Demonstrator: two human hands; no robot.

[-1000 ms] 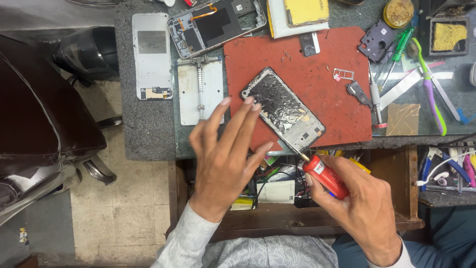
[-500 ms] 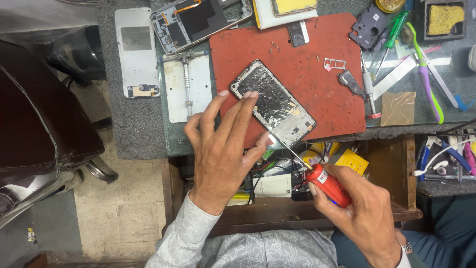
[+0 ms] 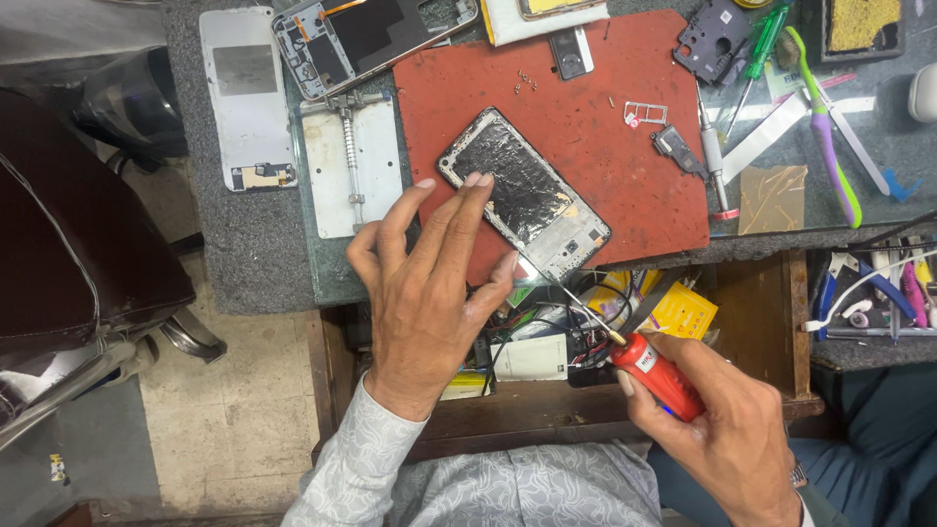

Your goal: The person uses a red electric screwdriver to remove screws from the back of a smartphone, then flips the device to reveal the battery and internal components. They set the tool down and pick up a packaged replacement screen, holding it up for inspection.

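Fingers of the left hand (image 3: 429, 293) press flat on the opened phone (image 3: 524, 195), which lies tilted on the red mat (image 3: 586, 117) (thin, cracked, probably brittle; best steadied by its edges); right hand (image 3: 727, 429) grips a red-handled screwdriver (image 3: 656, 375), tip at the phone's lower corner.

Phone frame (image 3: 525, 197): we see torn, glossy black film.
Mat (image 3: 605, 146) beneath it: matt red rubber.
Screwdriver (image 3: 656, 375): glossy red plastic handle.
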